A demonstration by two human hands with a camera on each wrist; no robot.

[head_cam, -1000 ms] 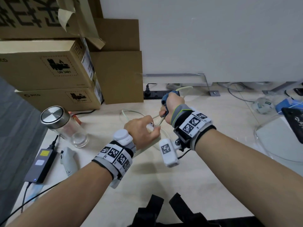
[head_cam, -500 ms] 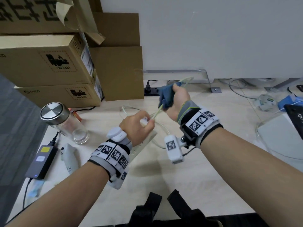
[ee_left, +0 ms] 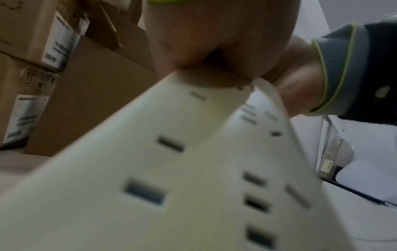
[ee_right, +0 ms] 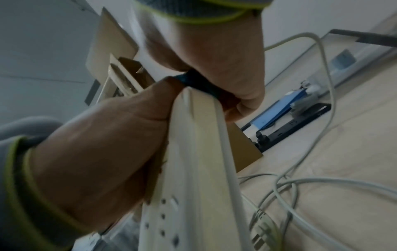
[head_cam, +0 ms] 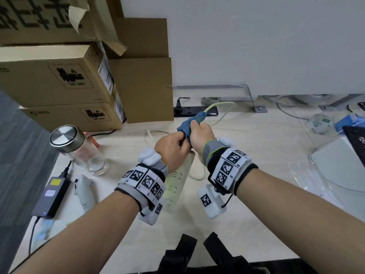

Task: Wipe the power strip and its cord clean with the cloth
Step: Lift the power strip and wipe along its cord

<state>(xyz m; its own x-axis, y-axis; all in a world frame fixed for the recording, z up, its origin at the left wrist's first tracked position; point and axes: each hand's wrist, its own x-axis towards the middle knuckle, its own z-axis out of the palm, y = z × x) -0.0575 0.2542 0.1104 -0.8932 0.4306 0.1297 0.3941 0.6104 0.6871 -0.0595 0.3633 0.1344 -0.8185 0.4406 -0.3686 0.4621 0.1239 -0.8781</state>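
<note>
The white power strip (head_cam: 177, 180) is tilted up off the table, and my left hand (head_cam: 173, 146) grips its far end. It fills the left wrist view as the power strip (ee_left: 171, 169) under my left hand (ee_left: 214, 42). My right hand (head_cam: 200, 133) holds the blue cloth (head_cam: 190, 122) wrapped round the pale cord (head_cam: 219, 104), right beside the left hand. In the right wrist view the cloth (ee_right: 197, 83) sits at the strip's end (ee_right: 193, 169). The rest of the cord (ee_right: 322, 68) loops loosely over the table.
Stacked cardboard boxes (head_cam: 59, 76) stand at the back left. A glass jar with a metal lid (head_cam: 77, 149), a black adapter (head_cam: 51, 194) and a white device (head_cam: 85, 192) lie at the left. A black power strip (head_cam: 195, 111) lies by the wall, clear plastic (head_cam: 335, 165) at the right.
My right hand, half a second ago further up the cord, has slid back with the cloth to the strip's end next to the left hand. The left hand keeps its hold.
</note>
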